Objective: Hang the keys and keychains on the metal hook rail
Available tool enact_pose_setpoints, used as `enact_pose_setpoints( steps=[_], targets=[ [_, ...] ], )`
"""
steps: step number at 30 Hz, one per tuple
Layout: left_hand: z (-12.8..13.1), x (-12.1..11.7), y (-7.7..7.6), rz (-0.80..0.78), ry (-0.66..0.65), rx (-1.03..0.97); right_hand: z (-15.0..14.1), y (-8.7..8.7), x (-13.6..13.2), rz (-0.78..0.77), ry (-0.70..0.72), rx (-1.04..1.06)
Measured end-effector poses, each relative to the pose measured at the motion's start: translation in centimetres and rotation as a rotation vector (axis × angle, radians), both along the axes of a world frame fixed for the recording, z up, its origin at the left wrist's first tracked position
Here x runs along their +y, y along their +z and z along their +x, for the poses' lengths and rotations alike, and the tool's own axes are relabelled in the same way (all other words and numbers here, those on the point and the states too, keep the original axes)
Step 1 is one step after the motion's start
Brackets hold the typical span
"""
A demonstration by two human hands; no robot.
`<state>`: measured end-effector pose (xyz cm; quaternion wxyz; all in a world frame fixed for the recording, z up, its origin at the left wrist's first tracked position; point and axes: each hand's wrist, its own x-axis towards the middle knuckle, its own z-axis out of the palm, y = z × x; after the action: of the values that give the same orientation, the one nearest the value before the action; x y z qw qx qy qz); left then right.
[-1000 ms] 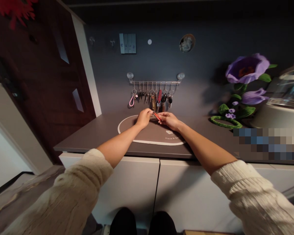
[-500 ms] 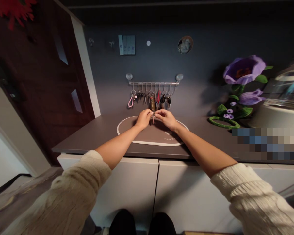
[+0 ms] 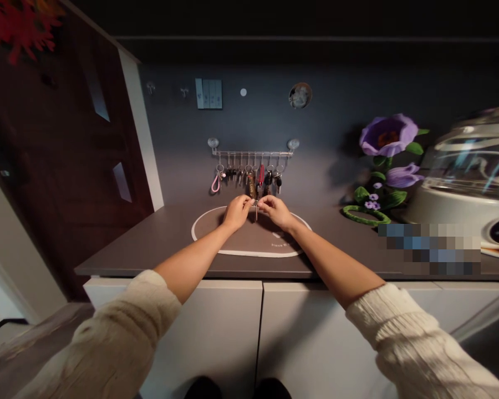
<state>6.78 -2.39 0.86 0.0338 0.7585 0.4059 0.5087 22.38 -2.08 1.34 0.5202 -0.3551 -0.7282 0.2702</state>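
My left hand (image 3: pixel 235 212) and my right hand (image 3: pixel 275 211) meet over an oval grey mat (image 3: pixel 249 244) on the dark countertop. Both pinch a small key ring with a key (image 3: pixel 256 209) hanging between the fingertips. Just behind the hands, a metal hook rail (image 3: pixel 253 153) on the wall carries several key bunches, among them a pink loop (image 3: pixel 215 183) and a red strap (image 3: pixel 261 174).
A dark wooden door (image 3: pixel 62 155) stands at the left. Purple fabric flowers (image 3: pixel 388 136) with a green coil sit on the counter at the right, beside a white appliance with a clear lid (image 3: pixel 469 183). White cabinet doors (image 3: pixel 258 338) lie below the counter edge.
The red tag held out sideways from my right hand a second ago now hangs straight down between the fingertips. Both hands have closed in together, and the view has tilted down slightly.
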Motion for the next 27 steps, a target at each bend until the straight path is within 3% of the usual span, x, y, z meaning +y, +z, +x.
enact_pose_setpoints(
  steps=[4,9,13,19,27],
  targets=[
    [-0.1,0.3,-0.4,0.014,0.019,0.031,0.8,0.4,0.1,0.084,-0.074,-0.01],
    [0.0,0.9,-1.0,0.016,0.031,0.085,2.0,1.4,0.4,0.077,-0.121,0.154],
    [0.1,1.0,-1.1,-0.014,0.01,0.103,3.2,3.4,1.1,0.043,-0.159,0.266],
    [0.1,1.1,-1.2,-0.049,0.001,0.1,5.0,7.2,2.3,-0.124,-0.184,0.489],
    [0.1,1.1,-1.2,-0.089,-0.011,0.065,6.1,10.0,4.2,-0.23,-0.321,0.506]
  ],
)
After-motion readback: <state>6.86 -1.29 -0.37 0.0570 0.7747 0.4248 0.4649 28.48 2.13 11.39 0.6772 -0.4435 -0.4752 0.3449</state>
